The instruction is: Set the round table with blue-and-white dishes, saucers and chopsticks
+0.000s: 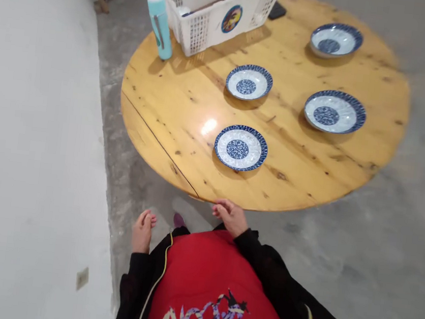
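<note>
My left hand hangs below the table's near edge with its fingers loosely curled and nothing in it. My right hand is just under the round wooden table's front rim, fingers bent, holding nothing. Several blue-and-white patterned plates lie on the table: the nearest plate in front of me, one behind it, one to the right, one at the far right.
A white plastic basket with a round sticker stands at the table's far side, a teal bottle to its left, a dark phone to its right. A white wall runs along the left. The floor is bare concrete.
</note>
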Action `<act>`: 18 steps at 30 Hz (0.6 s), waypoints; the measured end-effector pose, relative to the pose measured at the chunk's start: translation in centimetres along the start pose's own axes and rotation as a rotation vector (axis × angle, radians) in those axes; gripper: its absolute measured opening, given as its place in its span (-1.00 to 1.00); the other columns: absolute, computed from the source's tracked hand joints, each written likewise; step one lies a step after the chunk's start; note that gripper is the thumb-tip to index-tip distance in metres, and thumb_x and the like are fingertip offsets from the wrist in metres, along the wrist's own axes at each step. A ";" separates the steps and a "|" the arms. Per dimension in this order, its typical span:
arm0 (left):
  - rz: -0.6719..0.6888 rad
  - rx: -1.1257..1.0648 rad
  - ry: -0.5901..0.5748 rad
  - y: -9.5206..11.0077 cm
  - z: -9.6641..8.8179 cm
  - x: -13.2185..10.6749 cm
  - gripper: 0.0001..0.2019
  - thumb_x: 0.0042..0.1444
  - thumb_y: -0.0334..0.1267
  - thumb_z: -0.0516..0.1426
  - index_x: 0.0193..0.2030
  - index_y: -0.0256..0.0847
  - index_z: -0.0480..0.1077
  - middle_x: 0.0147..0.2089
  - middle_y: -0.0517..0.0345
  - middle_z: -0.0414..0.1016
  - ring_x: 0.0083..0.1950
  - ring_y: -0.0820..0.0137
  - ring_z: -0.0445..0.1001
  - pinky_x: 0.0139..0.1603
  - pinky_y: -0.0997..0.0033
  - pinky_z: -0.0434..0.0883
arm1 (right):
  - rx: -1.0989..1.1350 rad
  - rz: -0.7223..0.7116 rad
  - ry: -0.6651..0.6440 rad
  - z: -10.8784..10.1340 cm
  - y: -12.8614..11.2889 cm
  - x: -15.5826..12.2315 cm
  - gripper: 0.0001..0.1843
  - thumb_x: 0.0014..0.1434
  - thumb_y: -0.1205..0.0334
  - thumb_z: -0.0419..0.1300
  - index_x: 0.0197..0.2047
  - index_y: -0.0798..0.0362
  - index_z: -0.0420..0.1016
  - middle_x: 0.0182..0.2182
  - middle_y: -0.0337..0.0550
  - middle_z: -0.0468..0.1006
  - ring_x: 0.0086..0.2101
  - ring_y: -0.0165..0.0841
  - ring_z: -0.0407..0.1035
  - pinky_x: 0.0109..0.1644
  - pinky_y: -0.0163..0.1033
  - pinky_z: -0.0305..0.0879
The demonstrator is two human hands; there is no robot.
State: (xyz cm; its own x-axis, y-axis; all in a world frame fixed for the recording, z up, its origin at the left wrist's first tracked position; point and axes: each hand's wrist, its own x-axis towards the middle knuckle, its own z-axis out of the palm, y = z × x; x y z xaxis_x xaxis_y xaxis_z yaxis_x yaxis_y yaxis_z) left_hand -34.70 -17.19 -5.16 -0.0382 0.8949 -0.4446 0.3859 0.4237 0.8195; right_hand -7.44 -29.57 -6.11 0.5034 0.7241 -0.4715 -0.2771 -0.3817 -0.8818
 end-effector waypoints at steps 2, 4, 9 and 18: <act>0.027 0.038 0.002 0.1 -2.9 2.3 -0.49 0.03 0.10 0.19 -0.04 -0.29 0.49 -0.22 -0.05 0.63 -0.21 0.24 0.63 -0.16 0.24 0.55 | 0.000 -0.012 -0.023 3.8 -0.1 -0.1 -0.69 0.01 -0.05 0.20 -0.25 -0.02 0.46 -0.44 -0.19 0.60 -0.48 -0.29 0.50 -0.37 -0.18 0.46; 0.064 0.086 -0.034 0.6 -5.1 4.6 -0.50 0.04 0.10 0.18 -0.03 -0.25 0.48 -0.21 -0.04 0.63 -0.19 0.22 0.64 -0.13 0.22 0.56 | -0.003 -0.035 -0.025 6.7 0.0 -0.3 -0.73 0.02 0.00 0.18 -0.26 -0.03 0.47 -0.46 -0.22 0.59 -0.50 -0.31 0.49 -0.37 -0.18 0.45; 0.183 0.171 -0.110 3.6 -6.7 9.4 -0.55 0.09 0.07 0.15 0.00 -0.18 0.48 -0.15 -0.01 0.64 -0.15 0.20 0.63 -0.07 0.20 0.55 | 0.011 -0.083 0.038 10.3 -0.3 0.0 -0.80 0.02 0.06 0.16 -0.29 -0.05 0.46 -0.50 -0.25 0.56 -0.53 -0.33 0.46 -0.40 -0.19 0.41; 0.351 0.185 -0.310 10.2 -1.2 13.4 -0.51 0.16 0.08 0.12 0.08 -0.23 0.47 -0.11 -0.04 0.64 -0.10 0.21 0.64 0.01 0.22 0.55 | 0.315 0.009 0.356 9.5 -2.0 3.5 -0.55 -0.11 -0.12 0.32 -0.27 0.04 0.45 -0.50 -0.21 0.57 -0.54 -0.37 0.47 -0.48 -0.29 0.37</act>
State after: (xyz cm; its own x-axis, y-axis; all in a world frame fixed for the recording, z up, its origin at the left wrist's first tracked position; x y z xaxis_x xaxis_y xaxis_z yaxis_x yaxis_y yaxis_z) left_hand -32.39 -0.71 -2.32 0.3885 0.8832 -0.2629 0.4845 0.0469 0.8735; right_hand -12.84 -20.79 -5.90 0.7341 0.4583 -0.5010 -0.4896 -0.1539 -0.8583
